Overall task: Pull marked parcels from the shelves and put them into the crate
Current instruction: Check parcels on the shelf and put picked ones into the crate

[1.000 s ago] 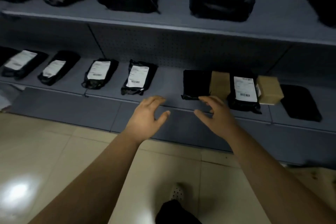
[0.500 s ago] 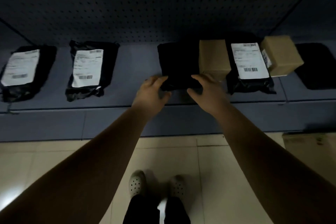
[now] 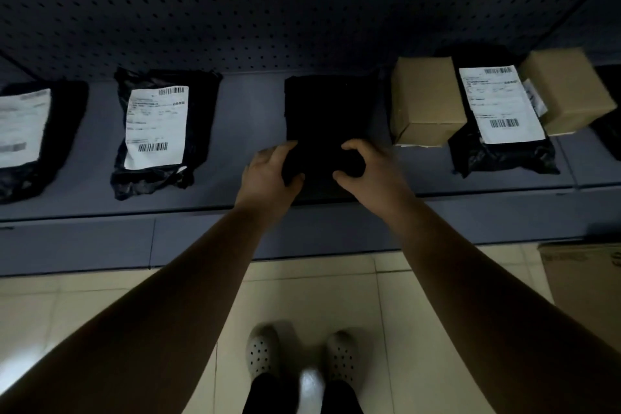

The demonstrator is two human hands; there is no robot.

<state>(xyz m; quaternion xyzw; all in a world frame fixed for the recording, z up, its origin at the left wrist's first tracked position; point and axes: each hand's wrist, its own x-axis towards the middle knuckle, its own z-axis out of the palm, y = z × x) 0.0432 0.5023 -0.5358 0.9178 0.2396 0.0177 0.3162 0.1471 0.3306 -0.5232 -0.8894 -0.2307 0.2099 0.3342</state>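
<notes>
The grey shelf [image 3: 248, 124] runs across the middle of the frame. At its centre lies a plain black parcel [image 3: 324, 107], with a labelled black bag [image 3: 201, 118] to its left and a brown box [image 3: 425, 101] just right. The left hand [image 3: 268, 175] and right hand [image 3: 371, 168] grip its near edge, fingers curled over the top.

Glossy plastic parcel [image 3: 158, 131] (paper label), matt cardboard box [image 3: 425, 104].
</notes>
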